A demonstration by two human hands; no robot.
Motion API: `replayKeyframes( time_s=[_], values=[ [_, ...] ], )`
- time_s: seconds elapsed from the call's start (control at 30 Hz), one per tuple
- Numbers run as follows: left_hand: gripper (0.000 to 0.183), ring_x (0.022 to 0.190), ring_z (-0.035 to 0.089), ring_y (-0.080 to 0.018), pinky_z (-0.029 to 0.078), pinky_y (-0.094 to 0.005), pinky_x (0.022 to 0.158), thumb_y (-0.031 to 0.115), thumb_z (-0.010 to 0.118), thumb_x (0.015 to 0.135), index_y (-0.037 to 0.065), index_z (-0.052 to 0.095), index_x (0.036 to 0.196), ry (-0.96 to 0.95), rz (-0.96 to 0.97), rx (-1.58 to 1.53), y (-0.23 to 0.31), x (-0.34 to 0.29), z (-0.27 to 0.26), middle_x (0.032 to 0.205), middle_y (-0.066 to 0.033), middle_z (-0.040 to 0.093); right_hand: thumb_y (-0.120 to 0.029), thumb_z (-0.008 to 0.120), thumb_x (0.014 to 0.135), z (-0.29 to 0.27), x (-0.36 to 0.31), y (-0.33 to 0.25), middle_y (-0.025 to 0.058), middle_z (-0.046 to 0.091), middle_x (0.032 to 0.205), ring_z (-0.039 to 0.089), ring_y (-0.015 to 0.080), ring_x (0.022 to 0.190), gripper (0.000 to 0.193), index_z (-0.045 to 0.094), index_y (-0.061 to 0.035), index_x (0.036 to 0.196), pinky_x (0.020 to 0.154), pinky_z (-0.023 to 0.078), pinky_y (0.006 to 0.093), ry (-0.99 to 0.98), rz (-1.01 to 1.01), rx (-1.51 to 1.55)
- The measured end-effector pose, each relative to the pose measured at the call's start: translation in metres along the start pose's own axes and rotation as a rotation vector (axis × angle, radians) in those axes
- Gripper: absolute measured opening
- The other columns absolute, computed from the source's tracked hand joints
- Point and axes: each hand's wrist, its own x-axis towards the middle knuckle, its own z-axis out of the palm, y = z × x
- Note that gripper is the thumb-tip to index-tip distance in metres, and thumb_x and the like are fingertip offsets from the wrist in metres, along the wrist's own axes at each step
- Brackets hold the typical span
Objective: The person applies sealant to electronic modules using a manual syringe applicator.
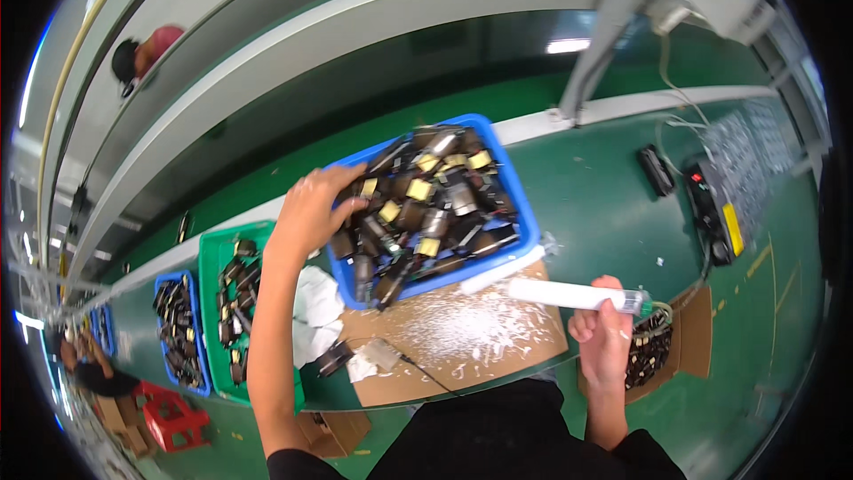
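Note:
My left hand (313, 211) reaches into the near-left corner of a blue bin (526, 213) heaped with several small black and yellow electrical parts (426, 204). Its fingers curl among the parts; whether it grips one I cannot tell. My right hand (604, 331) is closed around a white tube (569, 294) that lies level and points left, just in front of the bin. A brown cardboard sheet (533, 345) spattered with white residue lies under both.
A green tray (211, 260) and a smaller blue tray (178, 329) of similar parts stand at the left, with white cloth (315, 311) beside them. A black device (711, 209) with cables sits at the right. A metal post (604, 27) rises behind the bin. Other people work at the far left.

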Motion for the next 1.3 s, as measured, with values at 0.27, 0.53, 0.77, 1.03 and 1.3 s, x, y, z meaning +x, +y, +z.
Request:
replayKeyframes(
  time_s=[0.27, 0.53, 0.77, 1.03, 1.3],
  values=[
    [0.044, 0.114, 0.055, -0.0365, 0.044, -0.0417, 0.096, 0.017, 0.068, 0.082, 0.005, 0.059, 0.123, -0.013, -0.030, -0.005, 0.038, -0.042, 0.021, 0.126, -0.0169, 0.058, -0.016, 0.055, 0.096, -0.024, -0.031, -0.014, 0.0001, 0.046, 0.073, 0.040, 0.0071, 0.059, 0.025, 0.050, -0.0020, 0.115, 0.054, 0.035, 0.0231, 0.009, -0.125, 0.023],
    [0.033, 0.109, 0.061, -0.0303, 0.046, -0.0412, 0.093, 0.017, 0.064, 0.088, -0.001, 0.061, 0.115, 0.229, -0.084, -0.502, 0.173, -0.150, 0.046, 0.115, -0.0179, 0.064, -0.016, 0.058, 0.095, -0.015, -0.047, -0.013, -0.0005, 0.052, 0.082, 0.043, 0.0050, 0.065, 0.026, 0.053, -0.0027, 0.117, 0.056, 0.036, 0.0214, -0.107, -0.127, -0.010],
    [0.060, 0.132, 0.041, -0.0358, 0.039, -0.0482, 0.106, 0.034, 0.054, 0.096, 0.006, 0.029, 0.144, 0.153, -0.198, -2.171, 0.253, -0.156, 0.088, 0.141, -0.0178, 0.043, -0.011, 0.062, 0.093, 0.007, -0.073, -0.005, 0.0009, 0.058, 0.094, 0.047, 0.0035, 0.069, 0.028, 0.054, -0.0023, 0.119, 0.057, 0.040, 0.0193, -0.286, 0.022, -0.059],
    [0.032, 0.133, 0.040, -0.0345, 0.037, -0.0536, 0.109, 0.023, 0.048, 0.100, 0.009, 0.040, 0.127, 0.483, -0.158, -2.141, 0.216, -0.165, 0.097, 0.132, -0.0128, 0.049, -0.009, 0.069, 0.086, -0.029, -0.083, -0.002, 0.0057, 0.066, 0.083, 0.058, 0.0082, 0.073, 0.019, 0.064, -0.0009, 0.103, 0.064, 0.046, 0.0222, -0.351, -0.096, -0.688],
    [0.028, 0.127, 0.047, -0.0318, 0.044, -0.0482, 0.102, 0.022, 0.051, 0.099, 0.008, 0.044, 0.122, 0.431, -0.276, -2.103, 0.205, -0.163, 0.104, 0.123, -0.0124, 0.053, -0.020, 0.078, 0.071, -0.002, -0.049, -0.020, 0.0090, 0.066, 0.109, 0.061, 0.0276, 0.097, 0.040, 0.065, -0.0064, 0.106, 0.082, 0.043, 0.0362, -0.316, -0.829, -1.415]
  ],
)
